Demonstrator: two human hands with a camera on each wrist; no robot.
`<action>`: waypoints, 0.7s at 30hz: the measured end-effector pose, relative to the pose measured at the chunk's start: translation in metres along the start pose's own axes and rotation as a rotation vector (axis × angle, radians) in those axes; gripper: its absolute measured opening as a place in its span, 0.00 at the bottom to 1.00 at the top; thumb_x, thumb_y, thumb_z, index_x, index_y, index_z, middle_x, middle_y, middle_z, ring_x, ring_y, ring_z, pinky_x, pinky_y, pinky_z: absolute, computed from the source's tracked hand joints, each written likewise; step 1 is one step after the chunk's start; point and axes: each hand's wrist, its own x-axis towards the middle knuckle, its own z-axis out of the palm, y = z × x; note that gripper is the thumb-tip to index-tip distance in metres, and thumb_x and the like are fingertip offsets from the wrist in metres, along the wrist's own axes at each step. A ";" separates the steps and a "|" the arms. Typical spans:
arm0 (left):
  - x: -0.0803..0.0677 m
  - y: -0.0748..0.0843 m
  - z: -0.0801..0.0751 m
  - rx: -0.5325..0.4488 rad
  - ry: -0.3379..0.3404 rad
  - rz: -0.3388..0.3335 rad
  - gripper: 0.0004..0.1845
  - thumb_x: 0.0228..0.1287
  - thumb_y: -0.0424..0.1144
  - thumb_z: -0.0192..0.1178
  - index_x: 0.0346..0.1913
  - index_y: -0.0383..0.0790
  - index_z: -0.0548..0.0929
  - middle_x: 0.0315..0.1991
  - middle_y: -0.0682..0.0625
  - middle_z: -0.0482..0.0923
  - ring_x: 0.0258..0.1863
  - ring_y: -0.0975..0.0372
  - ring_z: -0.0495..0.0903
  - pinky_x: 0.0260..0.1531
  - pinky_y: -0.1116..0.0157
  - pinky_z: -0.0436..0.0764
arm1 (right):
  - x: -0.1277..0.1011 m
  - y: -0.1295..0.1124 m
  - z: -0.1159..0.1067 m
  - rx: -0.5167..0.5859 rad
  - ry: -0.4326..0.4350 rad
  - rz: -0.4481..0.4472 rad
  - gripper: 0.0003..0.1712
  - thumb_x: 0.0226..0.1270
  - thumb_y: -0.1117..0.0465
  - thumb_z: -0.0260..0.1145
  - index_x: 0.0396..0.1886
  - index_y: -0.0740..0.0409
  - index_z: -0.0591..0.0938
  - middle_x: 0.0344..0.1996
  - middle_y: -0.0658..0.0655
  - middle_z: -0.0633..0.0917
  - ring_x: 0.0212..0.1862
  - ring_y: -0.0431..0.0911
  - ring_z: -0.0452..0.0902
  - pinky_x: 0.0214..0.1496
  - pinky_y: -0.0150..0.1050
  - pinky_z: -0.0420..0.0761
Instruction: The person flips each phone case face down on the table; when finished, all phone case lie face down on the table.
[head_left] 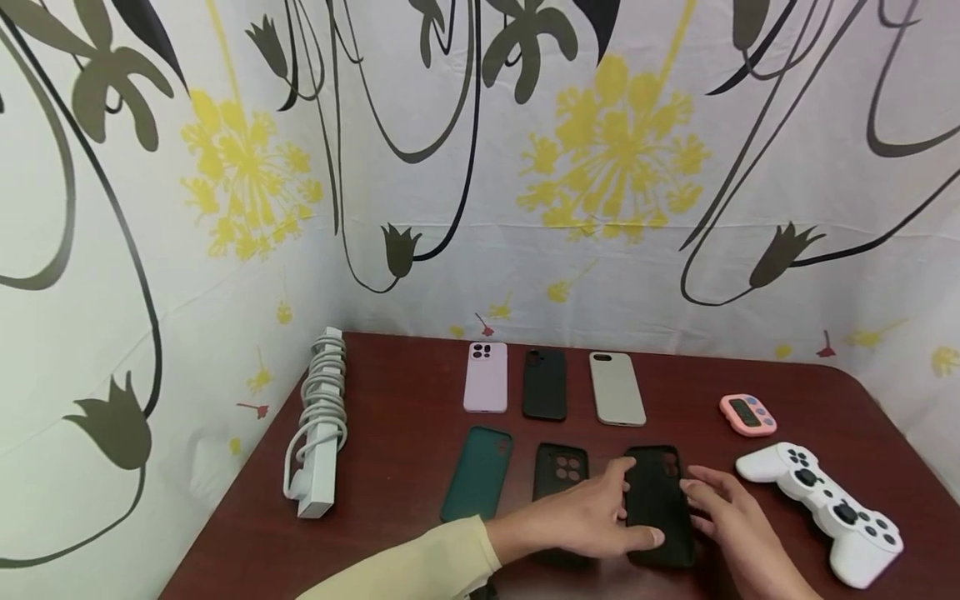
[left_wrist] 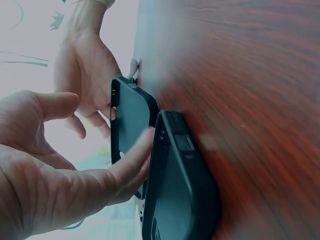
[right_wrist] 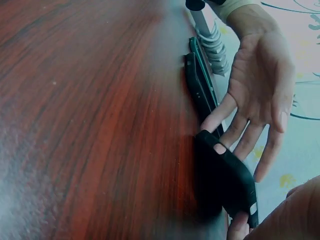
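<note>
Toward the front of the dark red table lies a black phone case (head_left: 658,512) with its hollow side up. My left hand (head_left: 592,515), in a pale yellow sleeve, reaches over from the left with thumb and fingers spread, the fingertips at the case's left edge. At its right edge is my right hand (head_left: 738,521), fingers loosely bent and fingertips beside the rim. A second black case (head_left: 561,471) with several round camera holes lies partly hidden under my left forearm. In the left wrist view, my left fingers overlap the gap between the two black cases.
A dark green case (head_left: 477,475) lies left. Behind are a lilac phone (head_left: 486,379), a black phone case (head_left: 544,385) and a cream one (head_left: 617,390). A power strip (head_left: 322,425) wrapped in cord stands left; a pink timer (head_left: 747,415) and white game controller (head_left: 825,504) lie right.
</note>
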 end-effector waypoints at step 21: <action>0.012 0.005 0.011 0.013 0.048 0.018 0.45 0.71 0.59 0.66 0.83 0.66 0.53 0.70 0.57 0.76 0.52 0.71 0.85 0.47 0.69 0.83 | -0.009 0.000 0.011 0.243 -0.025 -0.045 0.33 0.90 0.43 0.38 0.82 0.56 0.55 0.59 0.36 0.74 0.54 0.24 0.77 0.58 0.30 0.82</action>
